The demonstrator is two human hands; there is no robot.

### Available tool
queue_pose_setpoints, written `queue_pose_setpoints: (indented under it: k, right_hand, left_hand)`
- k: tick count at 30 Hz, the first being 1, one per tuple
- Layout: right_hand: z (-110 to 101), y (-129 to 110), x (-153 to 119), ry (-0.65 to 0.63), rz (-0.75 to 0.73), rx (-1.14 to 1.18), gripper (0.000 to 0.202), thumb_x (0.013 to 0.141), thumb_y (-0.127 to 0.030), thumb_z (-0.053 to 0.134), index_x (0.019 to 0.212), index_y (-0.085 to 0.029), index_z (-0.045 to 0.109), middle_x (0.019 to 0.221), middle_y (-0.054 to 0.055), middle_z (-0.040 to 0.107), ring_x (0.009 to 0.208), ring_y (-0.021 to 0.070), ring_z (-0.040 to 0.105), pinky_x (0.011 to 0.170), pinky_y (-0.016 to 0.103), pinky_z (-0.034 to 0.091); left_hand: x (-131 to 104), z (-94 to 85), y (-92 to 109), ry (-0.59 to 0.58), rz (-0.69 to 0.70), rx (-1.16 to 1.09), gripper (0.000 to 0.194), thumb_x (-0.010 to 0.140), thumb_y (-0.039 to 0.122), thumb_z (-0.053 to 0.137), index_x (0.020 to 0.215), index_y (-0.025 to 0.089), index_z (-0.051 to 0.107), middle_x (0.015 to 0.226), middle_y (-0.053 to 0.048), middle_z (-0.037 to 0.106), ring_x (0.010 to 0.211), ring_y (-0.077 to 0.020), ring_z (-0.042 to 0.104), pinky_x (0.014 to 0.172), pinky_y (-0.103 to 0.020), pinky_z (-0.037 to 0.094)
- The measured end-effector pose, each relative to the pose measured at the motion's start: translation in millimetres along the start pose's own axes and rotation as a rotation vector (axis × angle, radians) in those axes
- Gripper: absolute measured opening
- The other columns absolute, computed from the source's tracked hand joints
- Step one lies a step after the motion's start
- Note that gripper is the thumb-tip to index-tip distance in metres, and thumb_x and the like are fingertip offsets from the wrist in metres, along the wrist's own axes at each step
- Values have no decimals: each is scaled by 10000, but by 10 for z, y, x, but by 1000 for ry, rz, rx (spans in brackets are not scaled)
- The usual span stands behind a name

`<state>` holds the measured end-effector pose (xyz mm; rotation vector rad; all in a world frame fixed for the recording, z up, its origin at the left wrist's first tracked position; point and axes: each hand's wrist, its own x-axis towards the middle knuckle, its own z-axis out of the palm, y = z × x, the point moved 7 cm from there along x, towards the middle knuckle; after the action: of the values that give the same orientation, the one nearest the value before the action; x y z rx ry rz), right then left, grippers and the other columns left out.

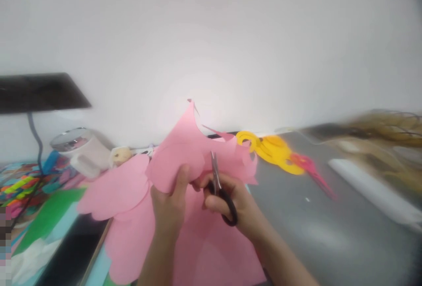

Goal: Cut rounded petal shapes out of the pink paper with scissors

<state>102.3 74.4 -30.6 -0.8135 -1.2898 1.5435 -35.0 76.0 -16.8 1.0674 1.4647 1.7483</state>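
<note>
My left hand (174, 202) is closed on a pink sheet (178, 145), thumb on the near face, holding it up off the table. The sheet has curved cut edges, and thin curling strips stick out at its top and right. In my right hand (231, 198) is a pair of scissors (216, 174) with black handles, fingers through the loops. Its blades point up and lie against the sheet; whether they are parted is hard to tell. Below and to the left lie pink scalloped cut-outs (115, 187), with more pink sheet (211, 251) beneath my hands.
Yellow cut-outs (273, 149) and pink-handled scissors (310, 171) lie on the grey table (310, 233) at right. A white roll (372, 189) is farther right. At left stand a white mug-like container (89, 154), a dark panel (42, 92) and colourful small items (20, 185).
</note>
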Motion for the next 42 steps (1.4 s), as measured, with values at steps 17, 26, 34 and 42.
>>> queue_pose_setpoints:
  k: [17,26,34,42]
  right_hand:
    - [-93,100,23,111,113,-61,434,797,-409,641,1135,-142,595,584,-33,571,586,142,565,587,285,450]
    - [35,75,23,-79,63,-34,385,654,-347,805,911,-180,572,647,-50,507,572,98,444,517,225,371]
    - [-295,-17,-39,411,-121,-54,445,728,-368,746,1089,-225,527,635,-53,527,563,129,496,553,262,430]
    - [-175,33,62,147,-173,216,540,725,-601,680,1095,-226,562,1011,75,635,938,233,619,822,392,512]
  left_hand:
    - [42,47,-156,-135,-243,-87,272,651,389,728,622,121,703,628,-102,709,615,-250,668,577,-371,553]
    - [95,-61,-169,24,-212,-209,305,600,318,771,813,115,691,805,-102,735,814,-283,699,709,-412,587]
    - [109,-17,-49,-90,-206,-359,238,644,323,747,815,164,701,791,-60,720,739,-227,690,695,-375,584]
    - [-87,11,-79,-248,-322,-390,384,628,466,729,888,183,708,972,-134,710,1093,-374,593,895,-515,502]
